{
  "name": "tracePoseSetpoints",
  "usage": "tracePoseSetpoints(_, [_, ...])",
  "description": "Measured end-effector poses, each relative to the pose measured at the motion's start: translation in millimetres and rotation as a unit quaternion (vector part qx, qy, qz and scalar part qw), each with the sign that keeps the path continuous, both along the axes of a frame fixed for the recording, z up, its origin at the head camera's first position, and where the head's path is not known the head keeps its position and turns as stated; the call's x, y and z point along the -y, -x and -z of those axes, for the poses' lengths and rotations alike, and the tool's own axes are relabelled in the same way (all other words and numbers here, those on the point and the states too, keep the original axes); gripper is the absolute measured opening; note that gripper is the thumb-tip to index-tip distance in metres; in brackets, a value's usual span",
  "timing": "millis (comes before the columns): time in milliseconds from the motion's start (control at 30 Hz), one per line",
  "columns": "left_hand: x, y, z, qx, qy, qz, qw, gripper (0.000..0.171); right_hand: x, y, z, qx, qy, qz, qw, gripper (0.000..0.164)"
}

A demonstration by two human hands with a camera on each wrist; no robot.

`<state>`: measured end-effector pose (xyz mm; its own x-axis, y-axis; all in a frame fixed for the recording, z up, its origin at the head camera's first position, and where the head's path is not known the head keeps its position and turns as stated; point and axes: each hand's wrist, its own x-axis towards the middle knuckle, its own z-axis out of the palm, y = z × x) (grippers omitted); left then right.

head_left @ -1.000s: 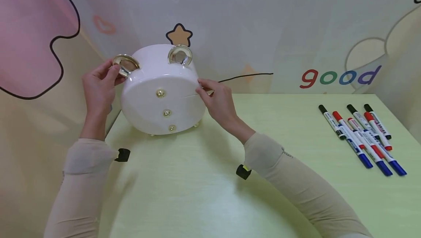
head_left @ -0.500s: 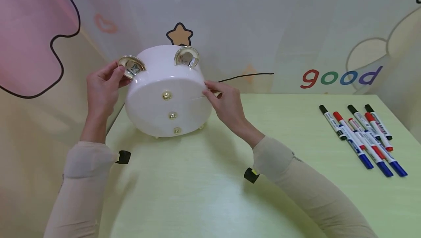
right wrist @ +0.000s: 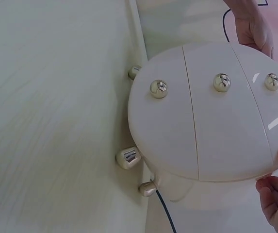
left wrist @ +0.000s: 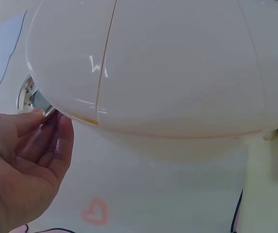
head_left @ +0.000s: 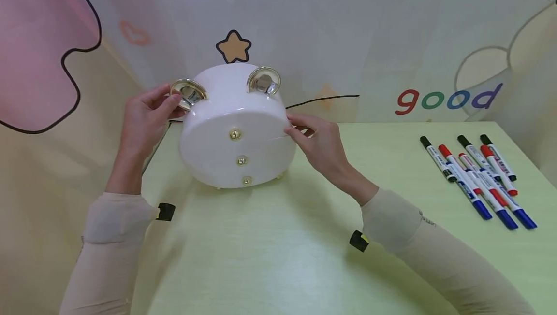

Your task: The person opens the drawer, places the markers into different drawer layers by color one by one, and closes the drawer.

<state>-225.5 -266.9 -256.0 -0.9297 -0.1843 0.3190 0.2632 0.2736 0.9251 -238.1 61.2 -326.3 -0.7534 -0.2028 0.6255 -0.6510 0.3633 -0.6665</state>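
Note:
A glossy white rounded drawer box [head_left: 213, 155] with gold knobs [head_left: 235, 134] down its front stands towards the back left of the table. Two gold ear-shaped pieces stick up from its top. My left hand [head_left: 145, 119] pinches the left gold ear [head_left: 190, 93] between thumb and fingers; the left wrist view shows this hand [left wrist: 29, 160] at the box's edge. On the other side, my right hand [head_left: 322, 143] grips the front's right edge, below the right gold ear [head_left: 264, 81]. In the right wrist view, gold feet [right wrist: 129, 158] show beneath the box, close to the tabletop.
Several capped markers [head_left: 476, 182] in black, red and blue lie grouped at the right of the pale green table [head_left: 261, 257]. A printed wall covering [head_left: 330, 30] rises directly behind the table. A dark line [right wrist: 165, 211] runs past the box's feet.
The drawer box has shifted right and a little towards me. Both hands have moved along with it, keeping their holds. The markers lie as before.

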Motion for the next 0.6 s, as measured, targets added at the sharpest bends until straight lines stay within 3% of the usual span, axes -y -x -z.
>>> tracePoseSetpoints(200, [-12,-1.1,-1.5,-0.009,0.031,0.015,0.9994,0.035,-14,-5.3,1.7,-0.003,-0.002,0.004,1.000,0.029])
tracePoseSetpoints(433, [-26,2.3,-1.6,-0.024,0.011,0.063,0.9976,0.031,-31,-11.1,4.1,-0.017,0.004,0.017,1.000,0.030])
tracePoseSetpoints(600, [-36,3.5,-1.6,-0.010,0.035,0.059,0.9976,0.031,-41,-16.7,4.9,-0.013,0.009,0.027,1.000,0.029])
